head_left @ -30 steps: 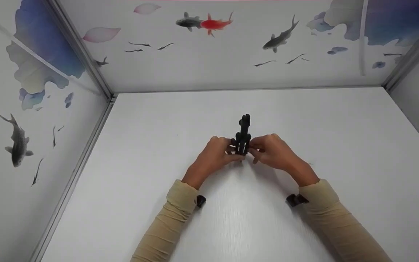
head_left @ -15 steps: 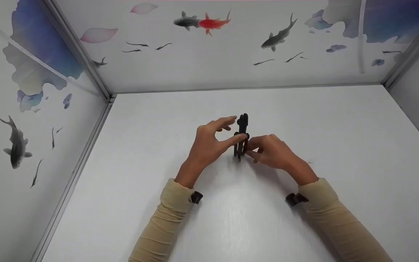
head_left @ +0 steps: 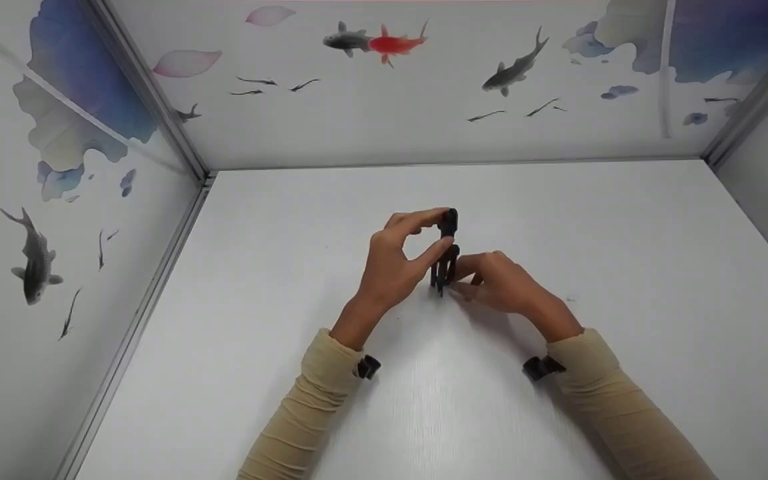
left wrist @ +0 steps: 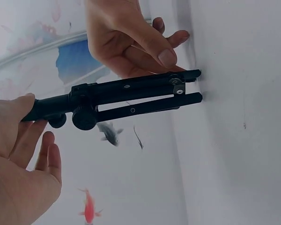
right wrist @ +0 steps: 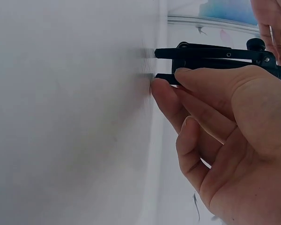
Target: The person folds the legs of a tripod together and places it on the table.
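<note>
A small black tripod (head_left: 449, 230) stands upright on the white tabletop, its legs close together and their tips at the surface. My left hand (head_left: 387, 263) holds the tripod's upper part between thumb and fingers. In the left wrist view, round knobs (left wrist: 85, 119) stick out where the legs meet the column. Low on the other side, my right hand (head_left: 504, 283) pinches one leg near its foot. The right wrist view shows that thumb and forefinger at the leg end, with another leg (right wrist: 206, 53) beside it.
The white tabletop (head_left: 491, 400) is bounded by a back panel (head_left: 424, 127) and side panels printed with fish and blue shapes. Metal profiles (head_left: 164, 110) run along the corners. A small dark camera (head_left: 367, 367) sits at the left cuff, another (head_left: 543, 367) at the right.
My left hand has risen from the tripod's lower legs to its top and now holds it there. My right hand has stayed low by the legs, which look closer together.
</note>
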The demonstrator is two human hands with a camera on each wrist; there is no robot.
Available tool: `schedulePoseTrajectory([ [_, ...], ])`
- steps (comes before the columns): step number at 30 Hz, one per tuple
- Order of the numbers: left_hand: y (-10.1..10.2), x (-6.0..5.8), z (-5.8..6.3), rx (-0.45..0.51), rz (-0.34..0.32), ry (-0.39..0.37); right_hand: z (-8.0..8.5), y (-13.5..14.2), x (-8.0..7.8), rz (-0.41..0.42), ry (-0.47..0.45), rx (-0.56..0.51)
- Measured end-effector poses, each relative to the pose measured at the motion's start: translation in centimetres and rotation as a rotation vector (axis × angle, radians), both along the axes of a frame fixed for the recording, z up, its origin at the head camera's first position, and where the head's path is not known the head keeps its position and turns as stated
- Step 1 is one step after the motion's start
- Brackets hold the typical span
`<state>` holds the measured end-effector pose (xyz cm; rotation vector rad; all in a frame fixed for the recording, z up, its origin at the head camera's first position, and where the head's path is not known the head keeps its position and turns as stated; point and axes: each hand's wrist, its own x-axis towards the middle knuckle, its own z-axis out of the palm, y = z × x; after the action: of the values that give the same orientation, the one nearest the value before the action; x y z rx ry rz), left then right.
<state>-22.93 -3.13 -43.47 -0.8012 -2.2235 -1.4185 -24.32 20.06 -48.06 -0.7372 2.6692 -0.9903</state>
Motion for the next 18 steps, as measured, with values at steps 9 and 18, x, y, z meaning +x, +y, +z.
schedulePoseTrajectory([
  [9,0.21,-0.05,0.09,0.043,-0.017,0.042,0.12,-0.25,0.08,-0.021,0.04,0.047],
  [18,0.23,-0.16,0.12,0.112,-0.016,0.084,-0.12,-0.23,0.05,-0.016,0.05,0.042],
])
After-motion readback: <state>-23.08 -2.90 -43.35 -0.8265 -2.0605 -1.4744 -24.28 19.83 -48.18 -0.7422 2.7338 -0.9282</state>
